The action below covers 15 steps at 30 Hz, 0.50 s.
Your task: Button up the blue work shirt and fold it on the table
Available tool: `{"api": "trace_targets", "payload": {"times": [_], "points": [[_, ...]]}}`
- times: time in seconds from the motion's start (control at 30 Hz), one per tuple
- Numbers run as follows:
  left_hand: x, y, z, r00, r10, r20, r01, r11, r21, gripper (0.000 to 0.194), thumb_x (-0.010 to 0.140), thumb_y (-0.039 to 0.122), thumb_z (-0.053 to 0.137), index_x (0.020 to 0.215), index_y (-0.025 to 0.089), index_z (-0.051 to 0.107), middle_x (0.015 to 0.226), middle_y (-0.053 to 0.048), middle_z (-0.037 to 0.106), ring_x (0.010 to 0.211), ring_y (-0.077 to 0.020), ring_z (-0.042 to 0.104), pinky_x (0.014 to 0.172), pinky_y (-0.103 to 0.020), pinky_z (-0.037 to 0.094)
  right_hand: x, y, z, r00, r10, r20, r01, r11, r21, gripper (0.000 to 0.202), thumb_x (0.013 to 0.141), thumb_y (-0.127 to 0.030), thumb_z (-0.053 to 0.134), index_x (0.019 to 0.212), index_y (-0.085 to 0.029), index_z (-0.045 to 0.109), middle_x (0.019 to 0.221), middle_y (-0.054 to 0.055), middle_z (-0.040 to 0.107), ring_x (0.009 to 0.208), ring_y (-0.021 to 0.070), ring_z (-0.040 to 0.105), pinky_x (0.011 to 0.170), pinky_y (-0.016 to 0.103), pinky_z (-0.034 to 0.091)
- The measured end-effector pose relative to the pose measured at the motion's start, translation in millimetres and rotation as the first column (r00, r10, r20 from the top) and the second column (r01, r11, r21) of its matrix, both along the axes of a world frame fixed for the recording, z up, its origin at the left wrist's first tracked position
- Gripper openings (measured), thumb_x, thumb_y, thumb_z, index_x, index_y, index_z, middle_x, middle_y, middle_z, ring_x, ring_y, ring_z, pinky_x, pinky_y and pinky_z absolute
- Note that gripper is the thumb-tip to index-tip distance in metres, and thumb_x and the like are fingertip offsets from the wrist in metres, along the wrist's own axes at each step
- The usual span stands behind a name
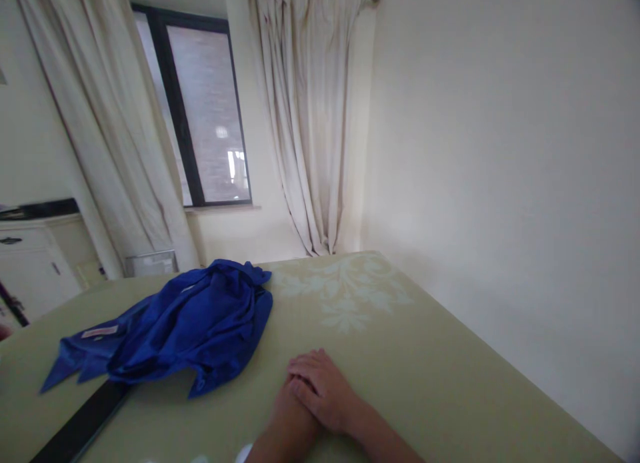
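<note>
My hands rest together on the green tabletop [410, 356], at the lower middle of the view. My right hand [327, 390] lies over my left hand [293, 400], its fingers bent around it. The left hand's fingers are mostly hidden beneath, so their pose does not show. To the left of both hands, apart from them, lies a crumpled blue garment [200, 323] with a pale label [100, 331] near its left end. A long flat black object [83, 420] extends from under the garment towards the lower left.
A plain wall [500, 170] runs along the table's right side. Behind stand a dark-framed window [207, 110] and pale curtains [305, 116]. A white cabinet [33, 266] is at the far left. A pale leaf pattern [345, 290] marks the table's far end.
</note>
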State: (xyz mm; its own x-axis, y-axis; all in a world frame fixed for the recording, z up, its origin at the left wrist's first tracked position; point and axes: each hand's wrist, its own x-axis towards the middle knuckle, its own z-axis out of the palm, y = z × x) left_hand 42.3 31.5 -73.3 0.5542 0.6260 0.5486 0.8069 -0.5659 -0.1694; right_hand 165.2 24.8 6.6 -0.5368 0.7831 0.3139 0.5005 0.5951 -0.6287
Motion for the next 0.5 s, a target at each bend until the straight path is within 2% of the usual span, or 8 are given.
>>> {"api": "trace_targets", "payload": {"times": [0.07, 0.13, 0.3, 0.5], "points": [[1.4, -0.4, -4.7, 1.000, 0.003, 0.023, -0.006, 0.994, 0.109, 0.051, 0.089, 0.025, 0.059, 0.139, 0.028, 0.061, 0.124, -0.004, 0.071, 0.105, -0.0285, 0.068, 0.095, -0.042, 0.059, -1.5, -0.8, 1.2, 1.000, -0.017, 0.019, 0.017, 1.000, -0.005, 0.035, 0.102, -0.043, 0.046, 0.124, -0.028, 0.069, 0.131, 0.003, 0.069, 0.123, 0.0225, 0.058, 0.115, 0.042, 0.029], [1.1, -1.3, -5.8, 1.000, -0.005, 0.020, 0.002, 0.994, 0.110, 0.049, 0.089, 0.023, 0.058, 0.138, 0.028, 0.062, 0.123, -0.004, 0.071, 0.105, -0.0275, 0.068, 0.095, -0.041, 0.059, -4.1, -0.8, 1.7, 0.999, -0.035, 0.025, 0.035, 0.999, 0.003, 0.033, 0.102, -0.040, 0.047, 0.123, -0.029, 0.070, 0.130, 0.003, 0.070, 0.122, 0.0223, 0.059, 0.115, 0.041, 0.029], [-3.3, -5.8, 3.2, 1.000, 0.010, -0.009, -0.011, 0.996, -0.090, 0.049, 0.092, 0.021, 0.049, 0.139, 0.027, 0.061, 0.124, -0.006, 0.071, 0.109, -0.0296, 0.067, 0.102, -0.044, 0.055, -6.4, -1.1, 3.8, 0.999, -0.042, 0.035, 0.041, 0.999, 0.022, 0.031, 0.102, -0.037, 0.048, 0.121, -0.028, 0.070, 0.128, 0.002, 0.071, 0.120, 0.0216, 0.060, 0.113, 0.040, 0.032], [-5.4, -6.3, 13.3, 0.999, 0.012, 0.035, -0.001, 0.959, -0.285, 0.052, 0.091, 0.019, 0.041, 0.140, 0.026, 0.059, 0.130, -0.006, 0.069, 0.116, -0.0302, 0.064, 0.107, -0.047, 0.050, -6.4, -3.1, 4.2, 0.999, -0.044, 0.032, 0.043, 0.998, 0.051, 0.031, 0.103, -0.035, 0.047, 0.121, -0.026, 0.070, 0.128, 0.003, 0.071, 0.120, 0.0212, 0.061, 0.112, 0.040, 0.033]]}}
